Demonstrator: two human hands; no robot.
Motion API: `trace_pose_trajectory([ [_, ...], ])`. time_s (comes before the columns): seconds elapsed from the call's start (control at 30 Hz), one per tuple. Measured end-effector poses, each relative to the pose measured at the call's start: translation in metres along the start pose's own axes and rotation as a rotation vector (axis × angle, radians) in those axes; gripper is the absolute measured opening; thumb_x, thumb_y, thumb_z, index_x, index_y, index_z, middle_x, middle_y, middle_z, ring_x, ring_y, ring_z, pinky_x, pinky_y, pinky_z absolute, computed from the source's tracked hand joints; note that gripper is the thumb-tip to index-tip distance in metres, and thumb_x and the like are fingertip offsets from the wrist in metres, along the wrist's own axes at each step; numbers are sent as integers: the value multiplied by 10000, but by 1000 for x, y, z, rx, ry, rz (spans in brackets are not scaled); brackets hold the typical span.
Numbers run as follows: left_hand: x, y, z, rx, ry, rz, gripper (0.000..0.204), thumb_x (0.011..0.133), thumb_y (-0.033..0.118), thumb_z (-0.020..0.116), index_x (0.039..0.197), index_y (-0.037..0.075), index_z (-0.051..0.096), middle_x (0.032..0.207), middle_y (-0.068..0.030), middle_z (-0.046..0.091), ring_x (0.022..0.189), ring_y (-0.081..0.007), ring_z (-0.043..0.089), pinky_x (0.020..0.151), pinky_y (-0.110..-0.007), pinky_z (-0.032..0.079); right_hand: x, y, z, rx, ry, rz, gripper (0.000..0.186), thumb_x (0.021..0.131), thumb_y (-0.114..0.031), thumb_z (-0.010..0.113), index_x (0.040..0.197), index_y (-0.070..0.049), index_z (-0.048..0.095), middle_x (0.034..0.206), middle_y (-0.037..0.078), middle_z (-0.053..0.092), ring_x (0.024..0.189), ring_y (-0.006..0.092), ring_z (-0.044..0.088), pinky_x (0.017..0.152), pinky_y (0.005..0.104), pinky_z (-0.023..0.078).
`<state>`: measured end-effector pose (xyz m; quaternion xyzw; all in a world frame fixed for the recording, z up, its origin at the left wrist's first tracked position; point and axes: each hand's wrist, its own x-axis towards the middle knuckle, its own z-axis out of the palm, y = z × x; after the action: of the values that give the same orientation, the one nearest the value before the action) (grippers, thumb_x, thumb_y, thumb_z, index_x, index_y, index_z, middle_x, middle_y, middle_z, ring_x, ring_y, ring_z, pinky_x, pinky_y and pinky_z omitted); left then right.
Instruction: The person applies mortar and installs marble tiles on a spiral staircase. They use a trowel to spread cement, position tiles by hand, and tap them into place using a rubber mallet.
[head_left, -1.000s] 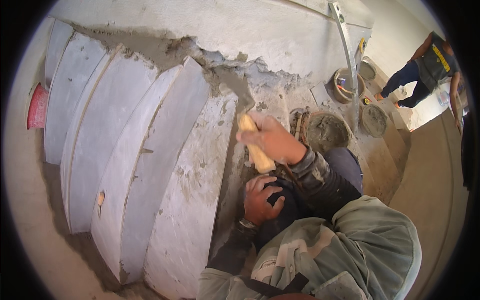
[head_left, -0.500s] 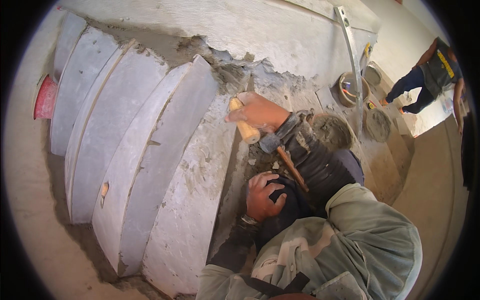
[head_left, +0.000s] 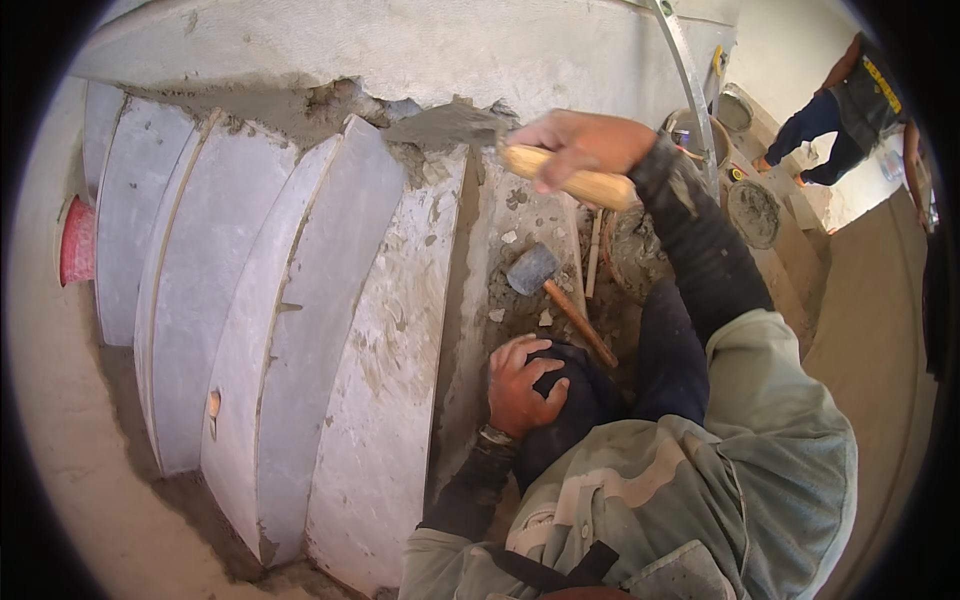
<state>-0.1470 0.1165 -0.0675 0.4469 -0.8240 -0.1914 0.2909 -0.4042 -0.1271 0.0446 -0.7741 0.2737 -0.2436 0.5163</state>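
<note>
Smooth grey steps [head_left: 330, 250] are fanning beside a ragged-edged wall [head_left: 480, 50]. Left fingers [head_left: 518, 356] are resting, loosely bent, on the knee [head_left: 585, 378]; right fingers [head_left: 552, 172] are clasping a trowel [head_left: 592, 184] by its rounded wooden handle, the grey blade [head_left: 445, 122] lying near that edge.

Cool greys throughout, with small accents of yellow, brown and red.
The wooden handle [head_left: 570, 180] is pale honey-yellow; the mallet [head_left: 534, 270] pairs a blue-grey head with a reddish-brown shaft. The stair slabs [head_left: 225, 200] are light blue-grey, the nearest one blotched and streaked with darker mortar [head_left: 440, 125]. Above, the wall [head_left: 270, 45] is off-white; at far left sits a pinkish-red bucket [head_left: 78, 242]. The level [head_left: 692, 85] is silvery. The wearer's shirt [head_left: 760, 470] is grey-green with a paler beige band, its undersleeve [head_left: 715, 255] black with grey smears, the trousers [head_left: 672, 350] dark navy. The co-worker's top [head_left: 862, 100] is charcoal with yellow print.
</note>
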Motion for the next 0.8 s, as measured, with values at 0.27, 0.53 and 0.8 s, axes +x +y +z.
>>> trace_pose_trajectory([
  [0.27,0,5,-6,4,-32,-35,207,678,209,765,858,128,703,1132,-92,627,1150,-331,559,987,-476,404,-18,-25,154,1223,281,225,337,907,-103,590,1225,-29,506,893,99,569,542,211,630,417,360,567],
  [0.53,-21,-6,-3,117,-22,-91,335,622,278,767,849,40,709,988,-164,609,1019,-366,553,967,-468,405,100,-42,229,1455,561,32,177,945,-197,597,1029,-69,508,908,68,532,749,245,607,622,494,577],
  [0.8,-34,-11,-6,108,40,-78,323,631,276,756,853,50,692,1005,-151,605,1034,-360,549,965,-464,406,99,-85,230,1451,457,-9,150,926,-145,551,1053,-75,510,921,62,514,752,222,595,609,472,571],
])
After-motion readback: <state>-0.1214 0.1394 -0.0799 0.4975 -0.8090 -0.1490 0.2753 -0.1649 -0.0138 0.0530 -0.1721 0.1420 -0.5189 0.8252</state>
